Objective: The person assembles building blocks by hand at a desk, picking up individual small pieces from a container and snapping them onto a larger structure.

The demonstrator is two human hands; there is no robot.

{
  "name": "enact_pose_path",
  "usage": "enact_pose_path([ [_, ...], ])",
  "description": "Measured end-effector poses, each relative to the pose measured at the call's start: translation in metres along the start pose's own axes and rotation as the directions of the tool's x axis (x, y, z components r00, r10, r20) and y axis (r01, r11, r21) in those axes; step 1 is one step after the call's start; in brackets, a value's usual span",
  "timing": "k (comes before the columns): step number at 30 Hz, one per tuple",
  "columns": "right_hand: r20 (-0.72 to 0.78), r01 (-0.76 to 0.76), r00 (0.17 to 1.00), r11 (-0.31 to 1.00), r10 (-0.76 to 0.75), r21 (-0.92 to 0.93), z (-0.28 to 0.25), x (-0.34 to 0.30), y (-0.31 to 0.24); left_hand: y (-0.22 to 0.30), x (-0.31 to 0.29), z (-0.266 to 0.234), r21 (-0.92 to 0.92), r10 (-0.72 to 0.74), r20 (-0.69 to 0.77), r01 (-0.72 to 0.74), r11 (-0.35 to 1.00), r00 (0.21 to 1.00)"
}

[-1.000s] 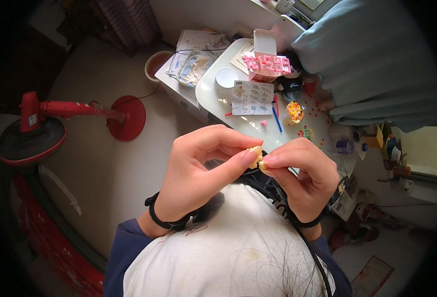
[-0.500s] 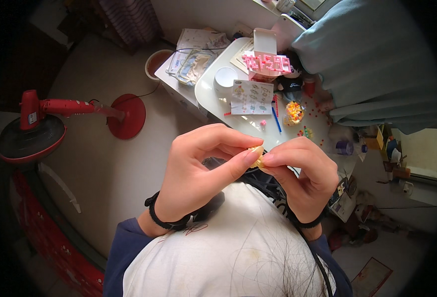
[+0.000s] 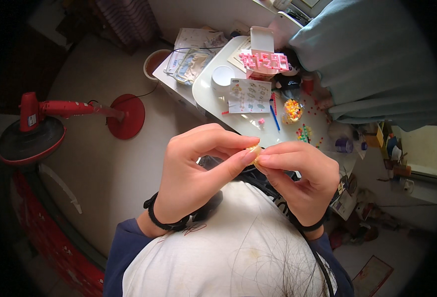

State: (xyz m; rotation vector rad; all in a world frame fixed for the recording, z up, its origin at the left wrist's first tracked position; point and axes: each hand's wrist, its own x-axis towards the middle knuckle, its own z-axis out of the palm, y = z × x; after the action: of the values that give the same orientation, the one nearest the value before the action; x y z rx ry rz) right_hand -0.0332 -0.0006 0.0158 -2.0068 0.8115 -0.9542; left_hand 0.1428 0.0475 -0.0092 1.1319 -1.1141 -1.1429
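Observation:
Both hands meet in front of my chest over a small yellow piece [image 3: 253, 150] that looks made of beads. My left hand [image 3: 191, 171] pinches it between thumb and fingertips. From the other side, my right hand [image 3: 305, 180] is closed, its thumb and fingertips at the piece's lower right. My fingers cover most of it, so its full shape is hidden. Beyond the hands, on the white table [image 3: 208, 96], lie a small pink piece [image 3: 261, 121], a blue stick [image 3: 275, 118] and a printed picture sheet [image 3: 249, 95].
A clear container of orange and yellow beads [image 3: 293, 111] stands at the table's right, near scattered green beads [image 3: 303, 132]. Behind are a box with pink beadwork [image 3: 264, 61] and a round white container [image 3: 223, 76]. A red fan [image 3: 30, 119] stands on the floor at left.
Both hands still hold the yellow piece. My left hand has shifted slightly left; my right fingers have dropped a little and shifted their hold. The table shifts slightly in view.

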Motion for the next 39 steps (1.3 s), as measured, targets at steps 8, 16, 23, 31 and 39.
enact_pose_path([
  [8,0.074,-0.234,0.972,0.96,0.225,0.156,-0.004,0.0,0.0,0.001,0.002,-0.002,0.152,0.109,0.021,-0.111,0.982,0.994],
  [16,0.179,-0.403,0.914,0.858,0.364,0.318,-0.004,0.001,0.005,0.002,0.0,-0.005,0.209,0.116,0.064,-0.127,0.97,0.991],
  [23,0.245,-0.439,0.898,0.794,0.366,0.421,-0.006,0.001,0.009,0.006,0.0,-0.008,0.182,0.073,0.115,-0.093,0.979,0.991],
  [31,0.113,-0.374,0.918,0.734,0.381,0.567,0.005,0.0,0.005,0.0,-0.001,-0.008,-0.154,-0.061,0.067,0.07,0.986,0.996],
  [39,0.123,-0.339,0.939,0.806,0.321,0.485,0.006,-0.003,0.013,0.003,0.003,-0.004,-0.059,-0.088,0.064,0.092,0.994,0.994],
])
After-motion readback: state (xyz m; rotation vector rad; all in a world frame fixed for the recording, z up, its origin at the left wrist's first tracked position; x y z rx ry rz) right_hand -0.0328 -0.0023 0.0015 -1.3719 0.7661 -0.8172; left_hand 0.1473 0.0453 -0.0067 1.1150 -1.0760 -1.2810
